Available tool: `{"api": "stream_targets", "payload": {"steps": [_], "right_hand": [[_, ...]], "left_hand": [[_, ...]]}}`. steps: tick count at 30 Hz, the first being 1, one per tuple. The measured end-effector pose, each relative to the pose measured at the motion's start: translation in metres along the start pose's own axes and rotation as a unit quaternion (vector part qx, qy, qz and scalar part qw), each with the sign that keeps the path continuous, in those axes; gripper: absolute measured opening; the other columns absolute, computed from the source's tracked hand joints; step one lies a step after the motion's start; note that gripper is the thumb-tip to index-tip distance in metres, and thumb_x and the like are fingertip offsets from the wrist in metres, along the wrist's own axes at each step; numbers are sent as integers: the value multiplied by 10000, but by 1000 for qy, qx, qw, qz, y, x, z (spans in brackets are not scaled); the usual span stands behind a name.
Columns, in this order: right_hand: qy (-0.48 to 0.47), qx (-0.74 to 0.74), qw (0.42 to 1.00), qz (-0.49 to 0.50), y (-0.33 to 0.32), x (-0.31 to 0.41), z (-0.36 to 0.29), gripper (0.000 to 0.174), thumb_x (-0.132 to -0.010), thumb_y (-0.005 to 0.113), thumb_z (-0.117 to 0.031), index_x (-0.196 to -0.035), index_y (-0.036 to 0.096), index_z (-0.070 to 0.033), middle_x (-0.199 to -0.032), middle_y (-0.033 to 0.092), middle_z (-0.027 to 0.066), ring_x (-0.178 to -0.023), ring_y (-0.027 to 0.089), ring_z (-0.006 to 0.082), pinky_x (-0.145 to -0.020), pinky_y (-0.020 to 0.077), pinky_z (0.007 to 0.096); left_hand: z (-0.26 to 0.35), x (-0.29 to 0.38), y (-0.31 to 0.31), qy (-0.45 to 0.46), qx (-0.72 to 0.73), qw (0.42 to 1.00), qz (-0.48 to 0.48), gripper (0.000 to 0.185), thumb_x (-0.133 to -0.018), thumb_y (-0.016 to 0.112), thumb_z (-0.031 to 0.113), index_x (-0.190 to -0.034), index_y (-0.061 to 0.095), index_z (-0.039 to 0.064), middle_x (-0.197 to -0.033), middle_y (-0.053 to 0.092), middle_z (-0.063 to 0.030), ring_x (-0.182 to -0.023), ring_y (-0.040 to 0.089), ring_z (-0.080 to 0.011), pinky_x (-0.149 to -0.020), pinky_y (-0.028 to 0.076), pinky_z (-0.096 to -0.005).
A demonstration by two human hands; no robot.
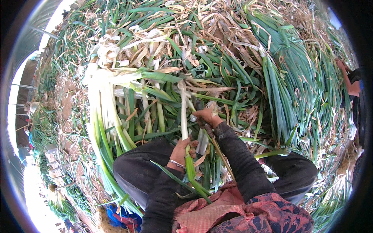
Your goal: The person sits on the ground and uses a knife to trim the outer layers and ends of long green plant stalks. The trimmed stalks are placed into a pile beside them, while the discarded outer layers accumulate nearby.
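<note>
My left hand (181,153), with a metal bangle at the wrist, grips a long green onion (184,119) where white turns to green. Its root end points away from me and its leaves bend towards my lap. My right hand (207,116) is closed around a dark, slim tool (199,105), possibly an air nozzle, just right of the white shaft. From it a tan hose or cord (219,150) runs back under my right forearm. Left of my hands, a heap of white-stemmed green onions (102,99) lies by my knee; more stalks (160,116) lie between.
Dry husks and loose leaves (215,17) cover the ground ahead. Large bundles of green onion leaves (276,99) lie at the right. Another person's arm (346,78) shows at the far right edge. A blue and red thing (122,218) sits near my left thigh.
</note>
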State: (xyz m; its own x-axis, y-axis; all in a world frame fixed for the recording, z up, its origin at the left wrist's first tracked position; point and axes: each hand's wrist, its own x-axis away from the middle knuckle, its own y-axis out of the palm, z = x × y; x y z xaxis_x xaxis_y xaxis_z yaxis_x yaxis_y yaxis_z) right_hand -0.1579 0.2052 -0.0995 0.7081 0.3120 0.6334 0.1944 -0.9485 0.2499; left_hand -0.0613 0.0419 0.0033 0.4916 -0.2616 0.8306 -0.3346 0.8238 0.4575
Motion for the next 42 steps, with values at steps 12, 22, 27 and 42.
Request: {"api": "stream_targets", "payload": {"steps": [12,22,27,42], "right_hand": [[-202,-42,975,-83,69,93,-173,212,-803,586,-261,-738,541,-64,-607,527,20,-440,490,113,-395,412,242],[-57,75,993,-64,45,154,-42,306,-748,630,-318,-700,522,-36,-580,494,20,-458,456,119,-429,372,279],[-92,53,988,-116,15,101,-77,361,-819,534,-357,-625,535,-52,-514,492,49,-423,446,155,-409,349,291],[-285,398,865,-110,128,135,-234,324,-815,521,-361,-748,571,-48,-558,517,7,-524,478,116,-562,405,289]], "left_hand": [[163,252,17,322,-511,796,-22,377,-815,540,101,-1182,456,87,-799,546,-52,-629,505,-132,-611,446,-261],[243,272,-62,484,-811,243,223,483,-737,590,114,-1208,490,157,-836,582,-162,-706,567,-342,-629,457,-404],[185,282,-80,477,-789,318,221,487,-714,579,79,-1191,501,140,-736,551,-161,-631,554,-334,-566,437,-425],[260,159,-217,572,-549,402,458,550,-804,536,113,-1311,362,237,-906,599,-208,-697,589,-365,-580,452,-422]]}}
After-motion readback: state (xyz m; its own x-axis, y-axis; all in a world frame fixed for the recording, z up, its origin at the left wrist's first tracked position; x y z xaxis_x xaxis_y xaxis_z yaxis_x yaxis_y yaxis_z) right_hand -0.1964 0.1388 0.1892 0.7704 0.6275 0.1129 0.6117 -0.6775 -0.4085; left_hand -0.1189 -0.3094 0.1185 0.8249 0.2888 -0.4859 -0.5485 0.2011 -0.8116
